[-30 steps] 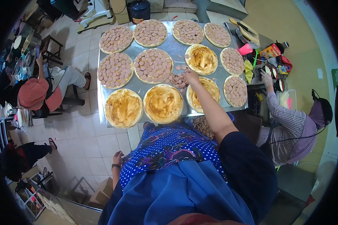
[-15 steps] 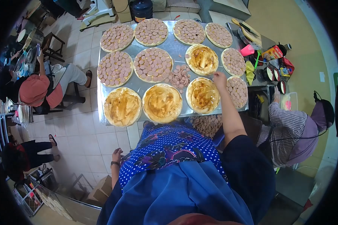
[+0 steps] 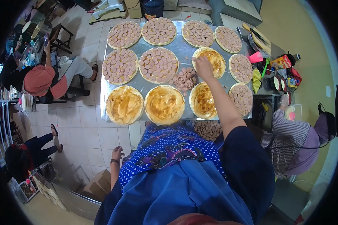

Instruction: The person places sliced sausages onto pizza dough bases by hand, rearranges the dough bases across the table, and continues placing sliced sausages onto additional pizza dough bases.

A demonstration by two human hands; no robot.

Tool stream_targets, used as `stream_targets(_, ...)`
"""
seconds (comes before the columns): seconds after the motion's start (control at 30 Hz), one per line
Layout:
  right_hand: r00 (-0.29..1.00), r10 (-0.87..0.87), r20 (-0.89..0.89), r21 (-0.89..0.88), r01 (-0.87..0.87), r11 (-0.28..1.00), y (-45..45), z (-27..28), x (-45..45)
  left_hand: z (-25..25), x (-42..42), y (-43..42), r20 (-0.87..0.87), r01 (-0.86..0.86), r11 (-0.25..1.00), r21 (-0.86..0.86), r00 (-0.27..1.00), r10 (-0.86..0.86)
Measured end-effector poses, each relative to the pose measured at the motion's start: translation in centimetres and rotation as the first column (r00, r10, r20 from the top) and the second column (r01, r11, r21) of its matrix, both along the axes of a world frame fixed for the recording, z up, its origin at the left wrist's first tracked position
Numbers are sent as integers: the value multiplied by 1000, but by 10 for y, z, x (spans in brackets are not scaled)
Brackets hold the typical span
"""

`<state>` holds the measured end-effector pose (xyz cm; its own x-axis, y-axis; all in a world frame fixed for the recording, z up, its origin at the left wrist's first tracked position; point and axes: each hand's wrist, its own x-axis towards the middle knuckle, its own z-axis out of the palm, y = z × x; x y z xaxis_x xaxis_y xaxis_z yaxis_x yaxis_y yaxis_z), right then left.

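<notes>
My right hand (image 3: 203, 68) is over the left part of a sauce-smeared pizza base (image 3: 216, 60), fingers drawn together in a pinch; what they hold, if anything, is hidden. Just left and below it lies a loose heap of sausage slices (image 3: 185, 78) on the metal table (image 3: 148, 83). My forearm partly covers another sauced base (image 3: 201, 99). Two more sauced bases, the middle one (image 3: 164, 105) and the left one (image 3: 124, 105), lie along the near edge. My left hand (image 3: 117, 154) hangs beside my apron, fingers curled, with nothing seen in it.
Several bases topped with sausage slices (image 3: 158, 64) fill the back and right of the table. More slices sit in a container (image 3: 208, 129) below the near edge. A person in a striped sleeve (image 3: 285, 123) works at right; another person (image 3: 41, 80) sits at left.
My right hand has moved left and away from me, from the right of the sauced bases onto the farther one. The view has shifted slightly. My left hand stays at my side.
</notes>
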<state>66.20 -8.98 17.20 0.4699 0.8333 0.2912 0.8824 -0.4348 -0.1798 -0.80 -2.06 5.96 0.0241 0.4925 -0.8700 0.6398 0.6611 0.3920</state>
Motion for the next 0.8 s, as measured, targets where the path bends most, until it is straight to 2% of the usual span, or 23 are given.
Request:
stream_targets(0.03,997,-63,40,-31,64,997,11,-1,4,0,0,-1,-5,-7,1000,1,1000,7)
stream_targets(0.07,998,-56,35,-30,57,998,18,-1,10,-1,0,-2,5,-9,1000,8,1000,9)
stream_targets(0.13,976,-214,30,-156,216,964,31,-1,18,3,2,-4,11,-19,1000,16,1000,19)
stream_targets(0.3,982,-186,-37,-222,174,959,38,-8,29,2,-2,-18,22,-75,997,10,997,75)
stream_targets(0.37,946,-226,-234,-165,191,968,36,-12,35,2,-5,-27,7,-88,996,-3,996,88)
stream_targets(0.4,947,-220,-236,-170,183,968,36,-14,39,2,-5,-30,-4,-93,996,-9,996,93)
stream_targets(0.47,929,-238,-284,-17,243,970,35,-17,49,0,-7,-36,-11,-86,996,-14,996,86)
stream_targets(0.5,986,-150,-71,77,155,985,35,-16,54,2,-7,-38,-18,-71,997,-17,997,71)
stream_targets(0.53,987,-146,-71,73,151,986,35,-16,58,3,-5,-40,-19,-76,997,-22,997,75)
stream_targets(0.6,970,84,230,49,-97,994,34,-16,64,4,-3,-42,-51,-75,997,-26,996,74)
stream_targets(0.63,970,87,228,45,-100,994,32,-17,62,3,-2,-42,-53,-78,997,-31,996,76)
stream_targets(0.7,940,246,235,-74,-235,969,28,-17,53,-3,-1,-40,-28,-96,995,-15,995,96)
stream_targets(0.73,940,251,233,-76,-240,968,26,-15,48,-6,-1,-39,-30,-100,995,-17,995,100)
stream_targets(0.8,980,189,58,-15,-188,982,18,-9,37,-11,-1,-37,49,-124,992,21,991,122)
